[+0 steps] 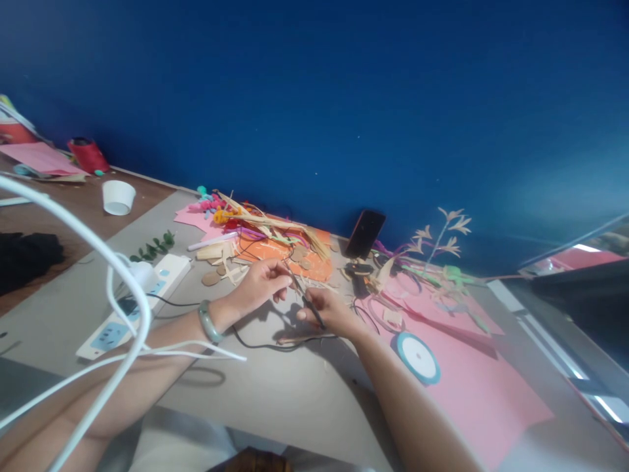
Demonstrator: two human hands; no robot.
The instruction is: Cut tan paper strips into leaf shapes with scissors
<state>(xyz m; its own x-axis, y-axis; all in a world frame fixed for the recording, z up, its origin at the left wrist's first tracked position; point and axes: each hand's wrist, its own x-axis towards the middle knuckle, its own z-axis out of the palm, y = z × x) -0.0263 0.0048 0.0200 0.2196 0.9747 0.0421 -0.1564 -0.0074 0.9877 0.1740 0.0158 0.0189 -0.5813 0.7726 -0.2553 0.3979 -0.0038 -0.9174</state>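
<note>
My left hand, with a pale green bangle at its wrist, is closed in a pinch; whatever is between the fingertips is too small to make out. Close beside it, my right hand grips a slim dark tool whose far end points up toward the left fingertips. Its exact kind is unclear. Behind the hands, strips of pale dried husk lie on an orange sheet. Small tan discs and scraps are scattered left of the sheet.
A phone leans against the blue wall. On the right are pink sheets, a tape roll and a stem of pale flowers. A power strip, white cable and white cup are on the left.
</note>
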